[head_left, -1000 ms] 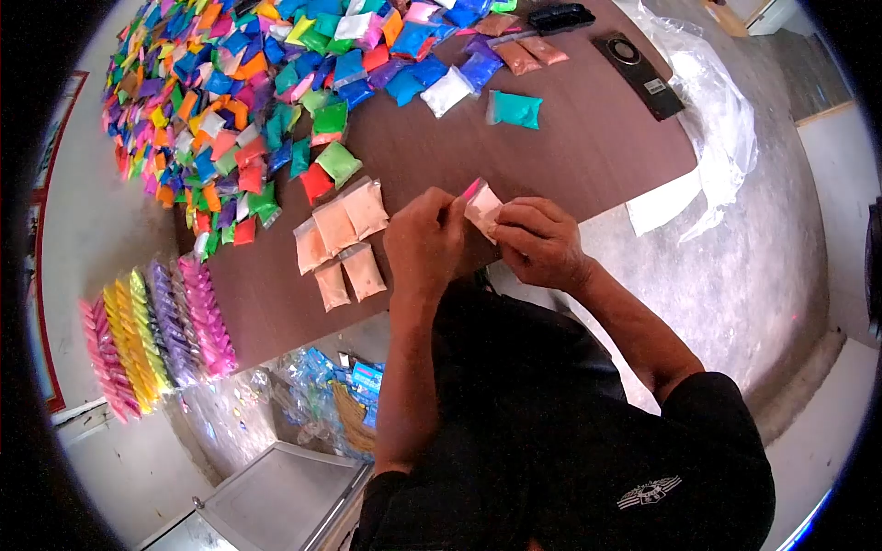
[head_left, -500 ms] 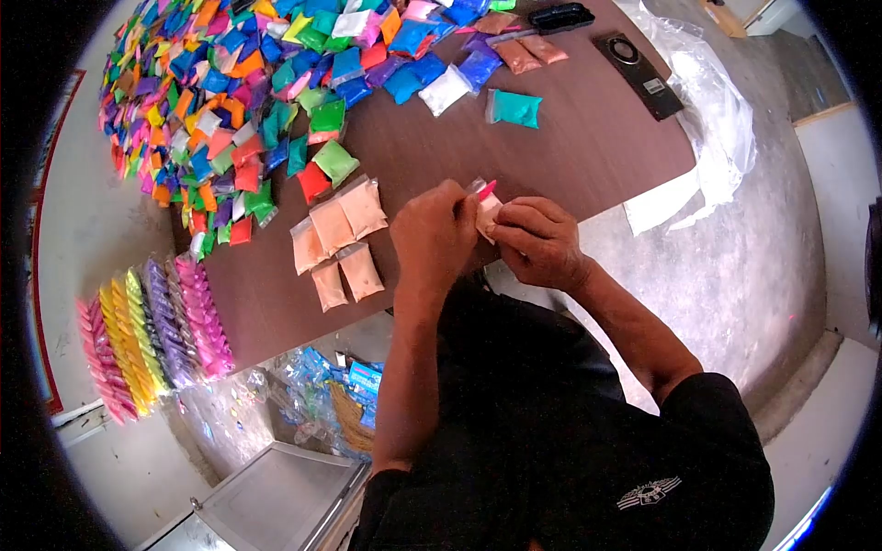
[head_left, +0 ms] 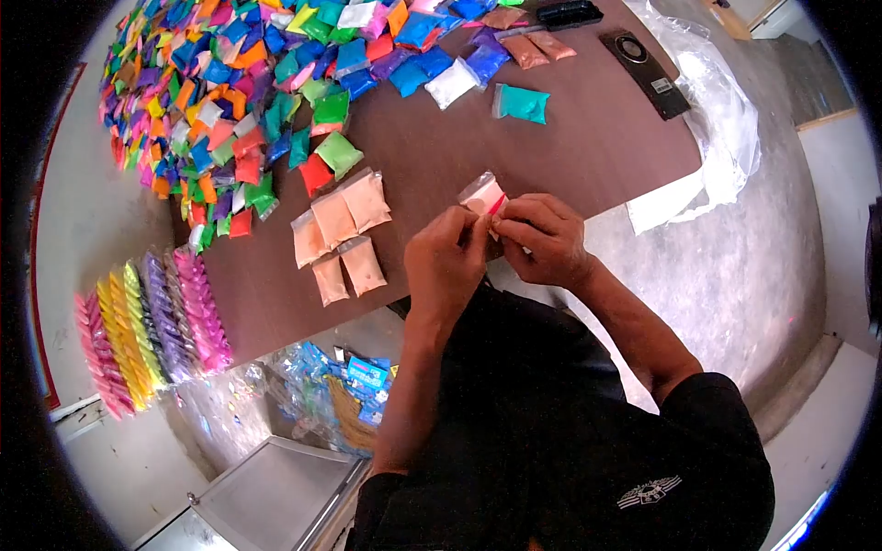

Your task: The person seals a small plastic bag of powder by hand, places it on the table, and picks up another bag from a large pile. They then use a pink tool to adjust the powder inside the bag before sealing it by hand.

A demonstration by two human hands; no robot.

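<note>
Between my hands is a small clear plastic packet point(head_left: 480, 192) with pale contents and a bright pink strip near its lower right corner. The fingertips of my left hand point(head_left: 445, 262) pinch its lower left side. My right hand point(head_left: 544, 237) is closed at the packet's right edge by the pink strip, thumb against fingers. Left of my hands, several peach-coloured packets point(head_left: 334, 219) lie grouped flat on the brown table point(head_left: 432, 147). The lower part of the held packet is hidden behind my fingers.
A large heap of colourful packets point(head_left: 220, 110) covers the table's far left. Connected strips of twisted packets point(head_left: 161, 321) lie at the left edge. A teal packet point(head_left: 522, 104), a black scale-like device point(head_left: 643, 75) and clear plastic sheeting point(head_left: 726, 138) are at the right.
The held packet has been turned, so its upper part now shows above my fingers and the pink strip sits lower. My left hand has shifted slightly right and down.
</note>
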